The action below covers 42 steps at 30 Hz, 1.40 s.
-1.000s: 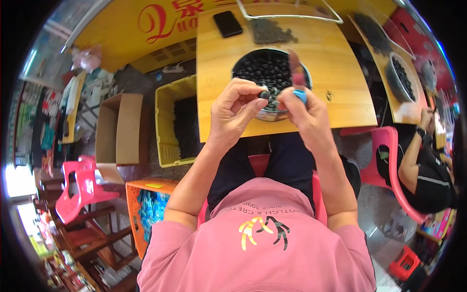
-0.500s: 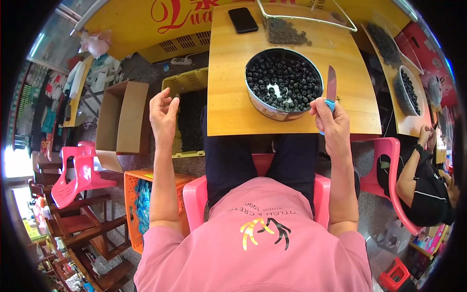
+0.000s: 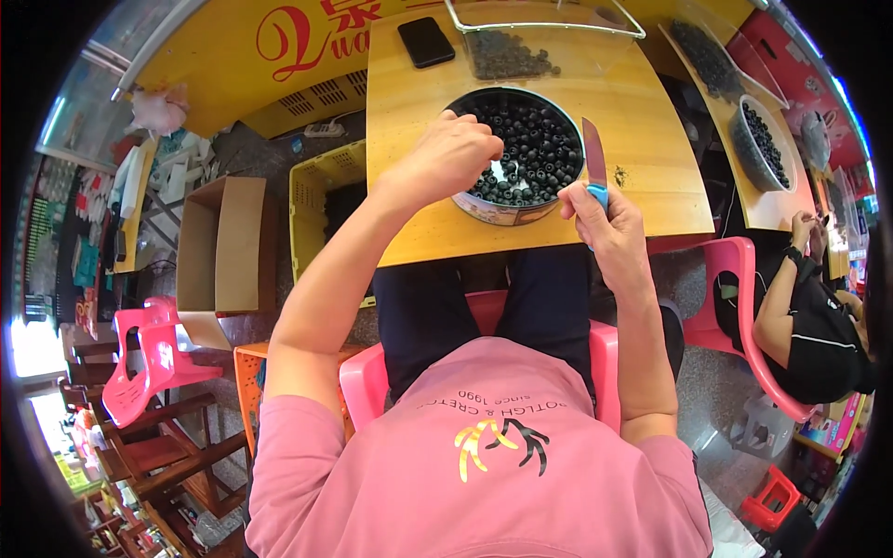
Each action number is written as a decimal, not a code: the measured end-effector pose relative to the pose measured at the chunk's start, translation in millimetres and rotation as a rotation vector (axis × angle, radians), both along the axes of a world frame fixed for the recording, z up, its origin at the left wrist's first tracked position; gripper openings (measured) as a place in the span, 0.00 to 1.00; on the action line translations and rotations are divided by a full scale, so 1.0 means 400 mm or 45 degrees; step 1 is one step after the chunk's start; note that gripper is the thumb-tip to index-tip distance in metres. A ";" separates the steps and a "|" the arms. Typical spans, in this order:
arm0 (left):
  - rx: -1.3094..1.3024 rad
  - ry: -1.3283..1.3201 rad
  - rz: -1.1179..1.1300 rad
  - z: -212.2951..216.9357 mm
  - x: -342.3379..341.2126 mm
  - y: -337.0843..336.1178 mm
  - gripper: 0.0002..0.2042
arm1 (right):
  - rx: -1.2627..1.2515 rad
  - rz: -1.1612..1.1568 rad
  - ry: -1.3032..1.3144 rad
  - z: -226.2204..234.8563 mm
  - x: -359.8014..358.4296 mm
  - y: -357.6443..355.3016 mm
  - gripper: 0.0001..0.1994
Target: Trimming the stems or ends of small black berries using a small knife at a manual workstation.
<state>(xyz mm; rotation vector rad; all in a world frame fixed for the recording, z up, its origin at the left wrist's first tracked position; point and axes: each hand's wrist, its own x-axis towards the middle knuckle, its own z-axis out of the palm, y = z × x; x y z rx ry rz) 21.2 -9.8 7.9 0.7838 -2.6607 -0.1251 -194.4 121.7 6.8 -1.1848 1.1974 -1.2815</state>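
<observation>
A round tin (image 3: 510,216) stands on the table near its front edge, filled with small black round pieces (image 3: 535,149) that look like beads. A pale patch of the bottom shows between them. My left hand (image 3: 448,156) is over the tin's left side, fingers curled together; whatever is between the fingertips is hidden. My right hand (image 3: 609,228) grips a knife (image 3: 593,158) by its blue handle, just right of the tin. The blade points up and away from me, apart from the pieces.
A black phone (image 3: 426,43) and a clear, white-rimmed container (image 3: 595,67) with more dark pieces lie at the table's back. A bowl (image 3: 763,149) stands on the table at right, where another person (image 3: 800,316) sits. Left are a cardboard box (image 3: 233,246) and a yellow crate (image 3: 307,205).
My left hand has moved from beside the table, where it was raised with fingers apart, rightward over the tin, and its fingers have closed. The right hand still holds the knife beside the tin.
</observation>
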 end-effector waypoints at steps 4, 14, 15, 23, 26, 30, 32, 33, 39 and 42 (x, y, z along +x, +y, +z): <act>-0.066 -0.517 -0.054 -0.040 -0.026 -0.044 0.02 | -0.055 0.014 0.018 0.000 -0.009 0.003 0.11; 0.536 0.167 -0.024 0.000 -0.038 0.009 0.09 | -0.061 0.003 0.018 -0.003 0.001 -0.020 0.11; 0.571 0.260 -0.072 0.014 -0.044 0.025 0.10 | -0.080 -0.035 0.043 -0.001 0.011 -0.026 0.10; 0.814 0.648 -0.066 0.080 -0.044 0.124 0.09 | -0.048 0.027 -0.167 0.025 0.057 -0.054 0.09; 0.809 0.764 -0.045 0.079 -0.042 0.141 0.10 | 0.024 0.044 -0.304 0.047 0.069 -0.048 0.09; 0.845 0.958 0.045 0.064 -0.052 0.170 0.14 | 0.087 0.096 -0.451 0.034 0.069 -0.055 0.09; 0.858 1.054 0.053 0.044 -0.060 0.180 0.15 | 0.064 0.141 -0.612 0.027 0.073 -0.058 0.07; 0.855 1.096 0.106 0.033 -0.064 0.186 0.15 | 0.064 0.142 -0.611 0.025 0.076 -0.059 0.07; 0.910 1.383 0.198 -0.021 -0.086 0.188 0.10 | 0.036 0.083 -0.579 0.018 0.087 -0.060 0.07; 0.829 1.347 0.202 -0.020 -0.088 0.192 0.08 | 0.016 0.068 -0.556 0.018 0.082 -0.062 0.07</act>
